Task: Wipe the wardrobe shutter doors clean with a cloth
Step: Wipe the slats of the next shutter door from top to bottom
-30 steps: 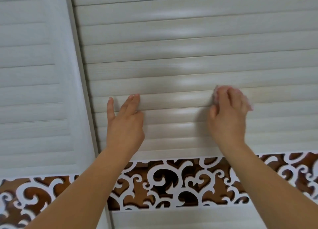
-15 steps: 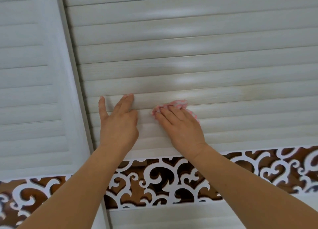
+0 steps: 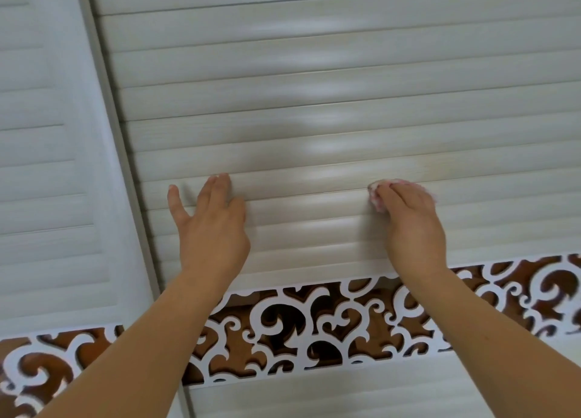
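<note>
Nearest the camera, two bare forearms reach up across a fretwork band (image 3: 314,329): white scrollwork over a brown backing, running across both doors.

Above the band, the left hand (image 3: 210,226) lies flat on the right shutter door (image 3: 345,109), fingers straight and pressed to the slats, thumb spread toward the door's left edge. The right hand (image 3: 412,226) presses a pink-and-white cloth (image 3: 379,194) against the same door, with its fingers laid over it. The cloth shows only at the fingertips and past the hand's far side. The two hands are well apart on the lowest slats, with bare slats between them.

A narrow vertical frame strip (image 3: 125,153) just left of the left thumb separates this door from the left shutter door (image 3: 41,166).

Farther up, the pale wood-grain slats continue unobstructed to the top of the view, carrying soft light reflections.
</note>
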### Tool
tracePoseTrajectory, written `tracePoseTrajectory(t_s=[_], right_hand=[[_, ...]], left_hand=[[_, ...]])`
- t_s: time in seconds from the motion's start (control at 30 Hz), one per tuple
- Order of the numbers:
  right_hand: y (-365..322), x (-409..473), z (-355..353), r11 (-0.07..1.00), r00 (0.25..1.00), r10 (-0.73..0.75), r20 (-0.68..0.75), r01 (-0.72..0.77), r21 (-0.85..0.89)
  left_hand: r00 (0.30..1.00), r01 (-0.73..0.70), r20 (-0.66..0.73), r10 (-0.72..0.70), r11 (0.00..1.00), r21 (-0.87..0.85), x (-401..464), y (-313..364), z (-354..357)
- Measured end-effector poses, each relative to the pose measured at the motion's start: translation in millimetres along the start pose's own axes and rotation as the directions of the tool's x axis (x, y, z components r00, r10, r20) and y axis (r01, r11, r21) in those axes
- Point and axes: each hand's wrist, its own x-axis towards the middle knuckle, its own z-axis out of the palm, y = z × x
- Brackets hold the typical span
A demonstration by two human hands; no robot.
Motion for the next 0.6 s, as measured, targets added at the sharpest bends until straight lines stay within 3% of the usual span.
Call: tracePoseTrajectory(t_s=[0.17,0.3,0.5,0.6], right_hand=[[-31,-1,16,0.97,0.969,-0.241,0.061,0.243,-0.032],[-2,5,16,0.937,0.938,-0.332,0.102,0.341,-0.078],[67,5,-22,0.975,0.982,-0.185,0.026,0.187,-0.116],[109,4,-41,0.994,0.996,-0.026,0.081,0.035,-0.102]], left_hand=[[0.984,-0.178,-0.017,0.177,0.982,-0.062,3,45,1],[0.951,-0.305,0.012,0.308,0.946,-0.112,9,90,-2],[0.934,-0.339,0.08,0.347,0.936,-0.097,10,130,2],[0.943,-0.314,0.085,0.321,0.946,-0.085,10,141,5]])
